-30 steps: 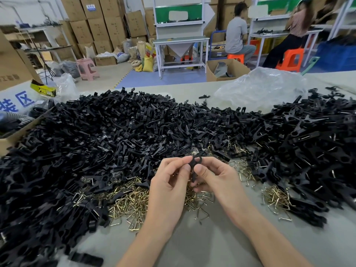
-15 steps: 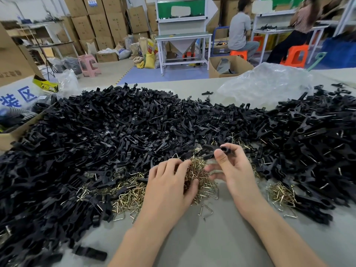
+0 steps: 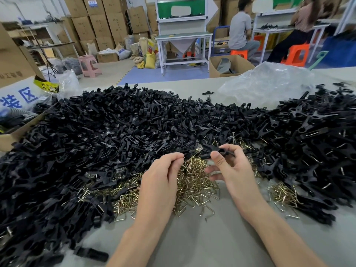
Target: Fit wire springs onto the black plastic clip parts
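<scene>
A big heap of black plastic clip parts (image 3: 115, 132) covers the left and middle of the table. Brass wire springs (image 3: 194, 182) lie in a pile just in front of it. My right hand (image 3: 235, 170) pinches one black clip part (image 3: 219, 151) between thumb and forefinger, just above the springs. My left hand (image 3: 163, 178) hovers beside it with fingers curled, thumb and forefinger pinching a small piece that looks like a wire spring, mostly hidden by the fingers. On the right lies a heap of clips with wires on them (image 3: 308, 141).
A smaller bunch of springs (image 3: 283, 193) lies at the right. A crumpled clear plastic bag (image 3: 269, 83) sits at the back right. An open cardboard box (image 3: 11, 135) stands at the left edge. Bare table (image 3: 212, 243) lies between my forearms. People sit at benches beyond.
Both hands held one clip together, then parted. My left hand pressed into the spring pile and has now lifted with a pinch. My right hand keeps a clip and has turned it sideways.
</scene>
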